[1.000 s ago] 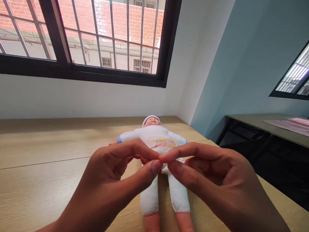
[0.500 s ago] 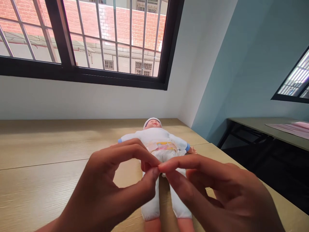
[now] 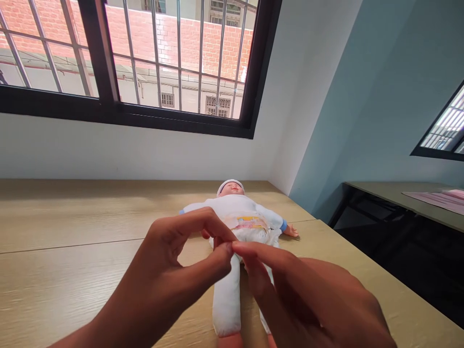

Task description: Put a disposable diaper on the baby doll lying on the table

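Note:
On the table a baby doll (image 3: 232, 203) lies on its back, its head toward the window and its legs toward me. It has a white cap, a white top with blue cuffs and white trouser legs (image 3: 226, 299). Around its waist is a diaper (image 3: 253, 235) with a yellow and pink printed band. Above the doll's legs, my left hand (image 3: 170, 270) pinches thumb against index finger. My right hand (image 3: 311, 285) brings its index fingertip against that pinch, its thumb just below. Whatever the fingertips hold, if anything, is too small or hidden to make out.
The wooden table (image 3: 72, 280) runs to the wall under a barred window (image 3: 181, 63). Its right edge slants past my right hand. Beyond a dark gap stands a second table (image 3: 391, 193) with pink cloth (image 3: 435, 199) on it.
Both hands remain fingertip to fingertip. My right hand has turned and its fingers are more folded together, covering more of the doll's leg on the right. The view has shifted slightly.

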A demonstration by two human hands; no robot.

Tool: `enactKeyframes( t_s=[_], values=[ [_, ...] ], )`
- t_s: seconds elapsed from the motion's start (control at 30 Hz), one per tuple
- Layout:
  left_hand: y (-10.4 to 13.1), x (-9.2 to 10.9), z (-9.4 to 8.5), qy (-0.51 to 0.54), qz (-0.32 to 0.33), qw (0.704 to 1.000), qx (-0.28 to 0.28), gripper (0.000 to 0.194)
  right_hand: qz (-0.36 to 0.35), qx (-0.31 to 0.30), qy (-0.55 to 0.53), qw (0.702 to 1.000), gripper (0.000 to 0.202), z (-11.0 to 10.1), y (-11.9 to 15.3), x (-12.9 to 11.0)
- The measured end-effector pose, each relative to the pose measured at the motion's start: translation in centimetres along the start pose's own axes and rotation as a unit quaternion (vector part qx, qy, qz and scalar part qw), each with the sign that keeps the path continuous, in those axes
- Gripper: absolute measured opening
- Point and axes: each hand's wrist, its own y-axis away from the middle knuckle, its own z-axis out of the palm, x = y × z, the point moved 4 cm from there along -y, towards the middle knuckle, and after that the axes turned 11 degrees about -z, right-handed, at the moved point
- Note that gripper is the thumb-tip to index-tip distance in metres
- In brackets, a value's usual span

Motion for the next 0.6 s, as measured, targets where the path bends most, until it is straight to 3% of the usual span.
enactKeyframes(
  t_s=[0.07, 0.17, 0.3, 0.37, 0.47, 0.53, 0.6],
  values=[
    [-0.1, -0.2, 0.0, 0.018, -0.008, 1.000, -0.013, 0.020, -0.025, 0.005, 0.023, 0.999, 0.024, 0.1, 0.2, 0.2],
    [-0.3, -0.4, 0.0, 0.051, -0.012, 0.998, -0.037, 0.018, -0.012, -0.035, -0.014, 0.999, 0.026, 0.3, 0.1, 0.8],
    [-0.5, -0.6, -0.1, 0.062, -0.011, 0.997, -0.045, 0.012, 0.115, -0.070, -0.147, 0.980, 0.012, 0.4, -0.8, 2.1],
    [-0.6, -0.6, 0.0, 0.071, -0.014, 0.996, -0.053, 0.009, 0.215, -0.094, -0.228, 0.945, 0.016, 0.6, -1.1, 2.8],
    [-0.7, -0.7, 0.2, 0.082, -0.026, 0.994, -0.071, 0.013, 0.325, -0.146, -0.362, 0.861, 0.021, 1.3, -1.2, 3.4],
    [-0.8, -0.7, 0.1, 0.074, -0.034, 0.994, -0.071, 0.020, 0.352, -0.160, -0.437, 0.812, 0.018, 1.6, -1.2, 3.6],
    [-0.8, -0.6, 0.0, 0.060, -0.036, 0.995, -0.066, 0.022, 0.362, -0.158, -0.478, 0.784, 0.015, 1.8, -1.2, 3.8]
  ],
)
